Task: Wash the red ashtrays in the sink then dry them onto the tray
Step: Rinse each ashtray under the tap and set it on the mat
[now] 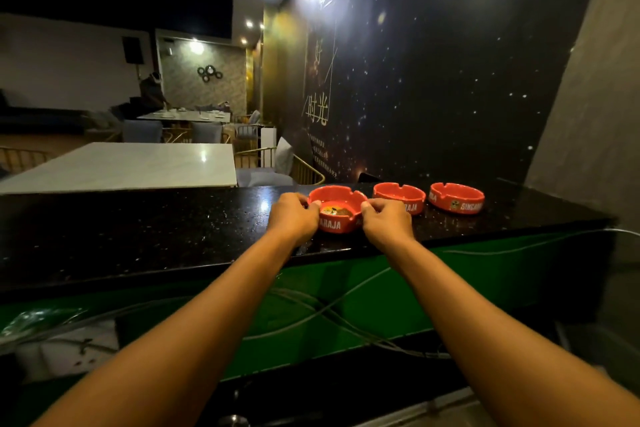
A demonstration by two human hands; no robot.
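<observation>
1. Squarely between the two hands, the nearest red ashtray is found on the black counter, close to its front edge; ash or residue is seen in its bowl.
2. Being round, it offers no long axis, so the lift is judged to turn on the opposed holds at its left and right rim.
3. The left hand is curled, its grip pinched on the left rim; the right hand is likewise curled and pinched on the right rim.
4. Both forearms are stretched forward and roughly parallel, neither hand nearer than the other.
5. Two further red ashtrays are set in a row to the right, untouched.
6. No sink or tray is plainly shown.
</observation>
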